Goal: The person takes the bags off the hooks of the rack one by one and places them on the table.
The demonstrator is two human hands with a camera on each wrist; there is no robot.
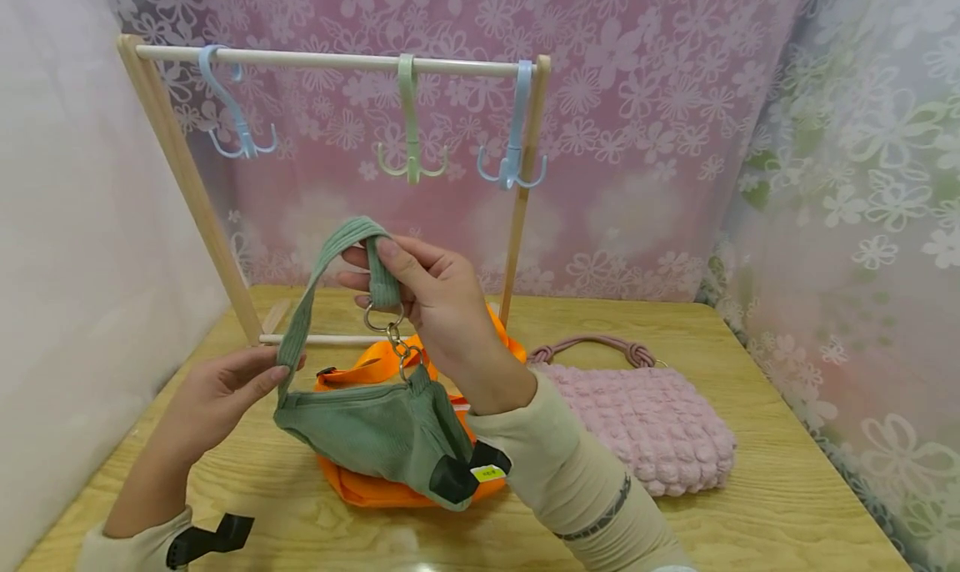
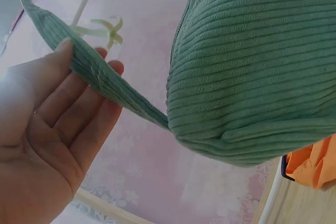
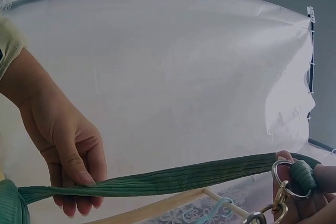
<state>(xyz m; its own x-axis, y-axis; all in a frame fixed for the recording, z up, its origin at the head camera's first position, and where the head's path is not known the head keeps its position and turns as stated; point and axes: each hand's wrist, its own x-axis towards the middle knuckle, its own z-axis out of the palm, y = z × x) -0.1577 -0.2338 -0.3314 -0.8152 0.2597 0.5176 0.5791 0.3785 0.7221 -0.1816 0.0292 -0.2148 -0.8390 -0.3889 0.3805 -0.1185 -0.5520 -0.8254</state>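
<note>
A green corduroy shoulder bag (image 1: pixel 348 430) hangs over the table, held by its strap (image 2: pixel 97 72). My left hand (image 1: pixel 213 401) pinches that strap near its lower left end, thumb on one side and fingers on the other. Higher up, my right hand (image 1: pixel 446 305) grips the strap between thumb and fingers, close to the metal rings and short chain (image 1: pixel 393 330) joining it to the bag. Behind and below the green bag lies an orange bag (image 1: pixel 367 490), partly hidden by it. In the right wrist view, the strap stretches between both hands.
A wooden rack (image 1: pixel 172 163) stands behind, its white rail (image 1: pixel 315 58) carrying a blue hook (image 1: pixel 238 126) at left, a green hook (image 1: pixel 410 117) and another blue hook (image 1: pixel 516 122) at right. A pink puffy bag (image 1: pixel 645 426) lies on the wooden table (image 1: pixel 787 464) at right.
</note>
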